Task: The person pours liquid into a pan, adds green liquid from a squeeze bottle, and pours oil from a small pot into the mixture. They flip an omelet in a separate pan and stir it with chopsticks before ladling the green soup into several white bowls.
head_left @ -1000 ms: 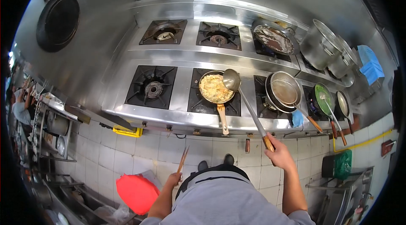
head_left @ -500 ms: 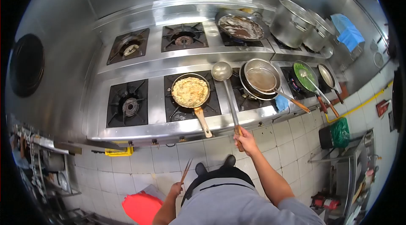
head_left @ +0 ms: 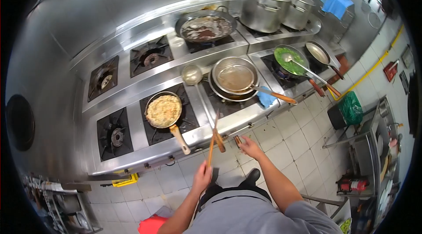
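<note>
In the closed left hand [head_left: 202,179] wooden chopsticks [head_left: 211,146] are gripped, tips raised toward the omelette pan [head_left: 163,111]; the ladle [head_left: 192,74] is rested across the stove edge [head_left: 132,161], handle within reach of the open, seemingly empty right hand [head_left: 250,147]

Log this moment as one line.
left hand: grips chopsticks | right hand: open, beside ladle handle | ladle: lying on stove | frying pan: food inside, on stove
</note>
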A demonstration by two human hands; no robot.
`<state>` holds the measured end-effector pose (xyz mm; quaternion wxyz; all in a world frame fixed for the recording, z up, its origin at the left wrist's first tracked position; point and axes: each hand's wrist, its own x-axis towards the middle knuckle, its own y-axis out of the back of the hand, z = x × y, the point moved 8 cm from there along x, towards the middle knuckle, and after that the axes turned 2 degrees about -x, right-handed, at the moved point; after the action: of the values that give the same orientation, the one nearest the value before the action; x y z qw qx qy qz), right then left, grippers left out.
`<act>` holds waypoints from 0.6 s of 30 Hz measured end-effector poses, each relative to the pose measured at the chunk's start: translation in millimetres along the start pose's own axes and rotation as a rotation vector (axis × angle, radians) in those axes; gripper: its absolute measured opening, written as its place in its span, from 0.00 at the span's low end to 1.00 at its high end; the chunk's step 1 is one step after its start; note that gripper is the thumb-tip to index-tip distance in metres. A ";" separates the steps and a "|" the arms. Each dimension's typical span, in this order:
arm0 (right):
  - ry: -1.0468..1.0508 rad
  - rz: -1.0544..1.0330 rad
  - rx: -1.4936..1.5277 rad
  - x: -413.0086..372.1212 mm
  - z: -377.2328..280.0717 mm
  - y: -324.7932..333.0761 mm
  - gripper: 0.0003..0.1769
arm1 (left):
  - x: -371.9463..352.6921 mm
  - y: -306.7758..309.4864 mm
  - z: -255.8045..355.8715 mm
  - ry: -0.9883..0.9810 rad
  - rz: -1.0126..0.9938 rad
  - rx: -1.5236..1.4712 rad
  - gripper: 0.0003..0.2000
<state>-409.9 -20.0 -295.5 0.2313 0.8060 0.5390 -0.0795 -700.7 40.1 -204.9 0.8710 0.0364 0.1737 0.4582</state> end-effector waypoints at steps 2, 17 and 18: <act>-0.141 -0.001 -0.057 -37.7 54.4 42.0 0.36 | 58.4 -19.5 67.5 -0.153 0.056 -0.068 0.22; -0.485 0.688 0.470 -337.3 285.6 393.0 0.35 | 242.2 -108.4 247.1 -0.138 0.320 1.122 0.28; -0.405 0.730 0.417 -331.6 265.5 423.0 0.34 | 219.7 -110.6 276.2 -0.148 0.454 1.102 0.25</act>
<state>-129.3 -549.7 -282.5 0.1777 0.9405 0.1366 -0.2554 -406.9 180.7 -29.9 0.6140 0.5506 0.3125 0.4713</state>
